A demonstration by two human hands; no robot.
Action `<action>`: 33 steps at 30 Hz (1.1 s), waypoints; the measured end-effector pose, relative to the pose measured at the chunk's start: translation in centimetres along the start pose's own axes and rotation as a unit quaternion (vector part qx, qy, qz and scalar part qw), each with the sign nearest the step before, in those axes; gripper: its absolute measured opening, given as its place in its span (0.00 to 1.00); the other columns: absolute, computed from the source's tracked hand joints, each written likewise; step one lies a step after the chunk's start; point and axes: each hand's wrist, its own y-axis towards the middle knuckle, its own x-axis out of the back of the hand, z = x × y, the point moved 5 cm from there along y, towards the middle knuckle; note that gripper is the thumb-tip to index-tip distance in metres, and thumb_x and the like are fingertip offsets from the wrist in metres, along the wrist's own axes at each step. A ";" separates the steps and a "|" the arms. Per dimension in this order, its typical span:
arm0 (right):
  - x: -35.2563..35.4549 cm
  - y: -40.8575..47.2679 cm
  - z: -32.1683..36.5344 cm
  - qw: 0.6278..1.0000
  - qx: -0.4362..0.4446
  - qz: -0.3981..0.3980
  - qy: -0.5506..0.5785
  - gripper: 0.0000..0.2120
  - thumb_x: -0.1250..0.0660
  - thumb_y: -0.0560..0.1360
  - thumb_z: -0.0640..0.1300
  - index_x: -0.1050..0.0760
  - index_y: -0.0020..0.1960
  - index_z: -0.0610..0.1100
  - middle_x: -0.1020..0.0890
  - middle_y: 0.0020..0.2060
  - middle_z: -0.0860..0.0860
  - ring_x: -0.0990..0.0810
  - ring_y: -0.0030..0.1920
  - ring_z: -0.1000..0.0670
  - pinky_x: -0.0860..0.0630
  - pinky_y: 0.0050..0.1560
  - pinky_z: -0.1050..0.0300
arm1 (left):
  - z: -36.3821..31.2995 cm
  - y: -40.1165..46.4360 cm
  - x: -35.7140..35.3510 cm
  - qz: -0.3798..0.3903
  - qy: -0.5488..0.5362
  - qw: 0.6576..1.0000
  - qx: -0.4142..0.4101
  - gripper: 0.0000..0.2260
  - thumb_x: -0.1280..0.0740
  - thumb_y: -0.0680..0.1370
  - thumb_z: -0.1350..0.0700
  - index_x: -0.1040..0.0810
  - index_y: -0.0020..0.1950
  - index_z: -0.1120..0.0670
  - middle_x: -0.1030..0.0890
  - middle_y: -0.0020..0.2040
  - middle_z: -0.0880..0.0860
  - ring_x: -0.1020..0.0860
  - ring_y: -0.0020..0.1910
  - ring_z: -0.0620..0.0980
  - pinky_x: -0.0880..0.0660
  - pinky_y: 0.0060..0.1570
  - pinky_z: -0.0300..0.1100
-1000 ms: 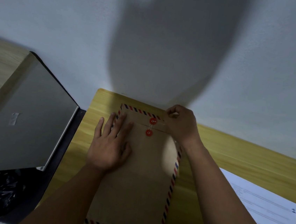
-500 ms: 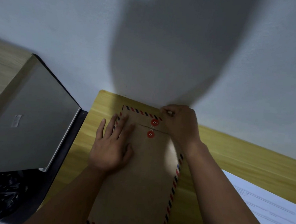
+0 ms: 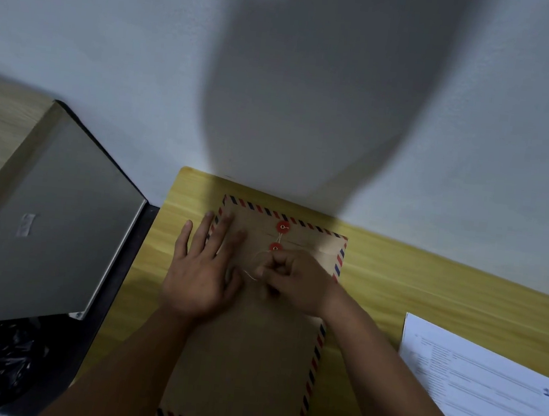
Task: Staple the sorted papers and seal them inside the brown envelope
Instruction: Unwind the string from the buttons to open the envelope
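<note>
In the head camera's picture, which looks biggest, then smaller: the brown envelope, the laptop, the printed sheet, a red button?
1. Laptop and brown envelope: too alike to rank.
2. Printed sheet, cut off at the frame edge.
3. Red button.

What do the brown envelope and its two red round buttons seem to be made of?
Brown envelope with striped border: likely kraft paper, matte, flat, with a dull fibrous look. Two red round buttons: probably card or fibre discs with a pale centre eyelet; too small to tell surely.

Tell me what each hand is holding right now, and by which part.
The right hand pinches the string near its loose end. The left hand holds nothing; it presses flat on the envelope.
</note>
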 end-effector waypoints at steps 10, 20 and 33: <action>6.0 -2.8 -1.8 0.988 -0.045 -0.144 0.042 0.10 0.32 0.77 0.36 0.23 0.37 0.36 0.27 0.25 0.56 0.32 0.26 0.58 0.34 0.32 0.60 | -0.2 0.0 0.2 -0.004 0.003 1.000 0.002 0.29 0.44 0.80 0.42 0.35 0.81 0.48 0.45 0.85 0.54 0.51 0.85 0.57 0.50 0.81 0.63; 11.6 -4.6 -1.2 0.922 0.005 -0.385 0.046 0.14 0.35 0.75 0.35 0.28 0.32 0.42 0.26 0.25 0.57 0.30 0.30 0.58 0.32 0.34 0.60 | -0.4 -0.1 0.5 -0.011 -0.006 1.000 0.002 0.29 0.41 0.79 0.43 0.34 0.81 0.48 0.43 0.85 0.53 0.51 0.85 0.57 0.50 0.81 0.63; 6.5 1.0 5.5 0.944 0.060 -0.121 0.302 0.12 0.39 0.80 0.35 0.29 0.38 0.39 0.31 0.28 0.48 0.31 0.31 0.46 0.27 0.43 0.47 | -0.3 -0.1 0.3 -0.012 -0.008 1.000 -0.001 0.29 0.39 0.80 0.43 0.36 0.81 0.48 0.44 0.85 0.54 0.52 0.85 0.57 0.50 0.81 0.63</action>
